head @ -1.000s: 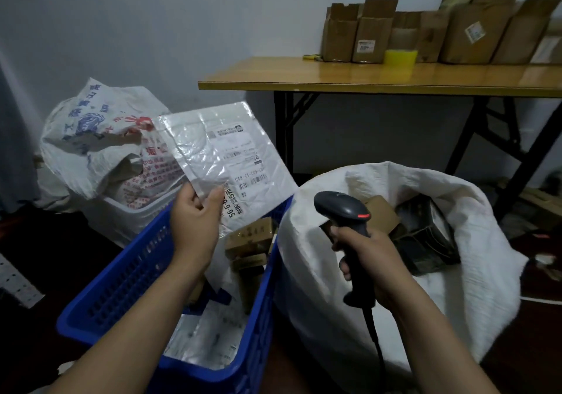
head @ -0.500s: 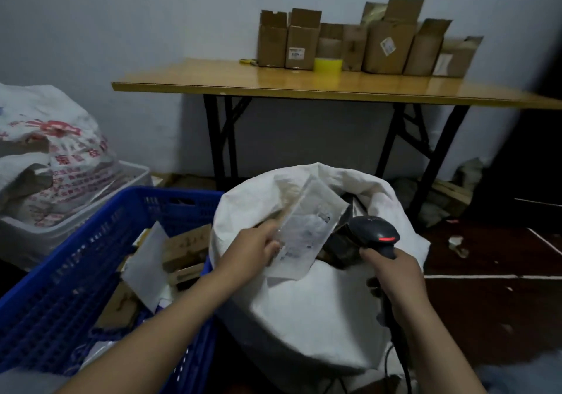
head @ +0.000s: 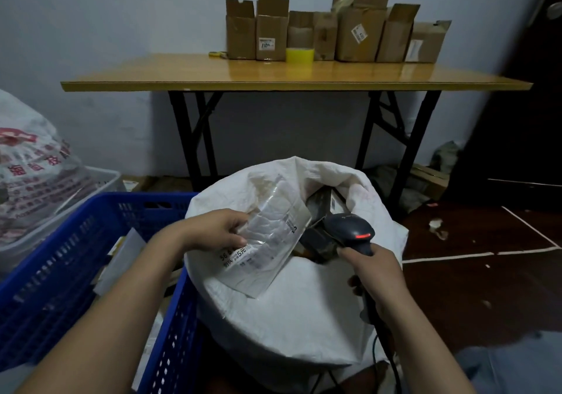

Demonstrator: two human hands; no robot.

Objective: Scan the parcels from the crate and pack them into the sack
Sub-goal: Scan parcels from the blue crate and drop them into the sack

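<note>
My left hand [head: 214, 229] pinches a flat clear-plastic mailer parcel [head: 267, 241] by its left edge, holding it over the mouth of the white woven sack [head: 289, 308]. The parcel's printed label faces up. My right hand [head: 375, 275] grips the handle of a dark barcode scanner [head: 349, 231], its red light lit, just right of the parcel above the sack's opening. Dark and brown parcels [head: 322, 208] lie inside the sack. The blue crate [head: 60, 272] stands at the left with cardboard parcels and a flat mailer [head: 121, 259] in it.
A wooden folding table [head: 298, 78] stands behind the sack, with several open cardboard boxes [head: 334, 31] and a yellow tape roll [head: 299, 55] on it. A printed white bag [head: 30, 174] in a grey tub sits at far left. White tape lines mark the dark floor [head: 486, 272] at right.
My left hand carried the mailer from above the crate rightward to the sack's mouth. My right hand with the scanner stayed beside the sack. The camera turned right.
</note>
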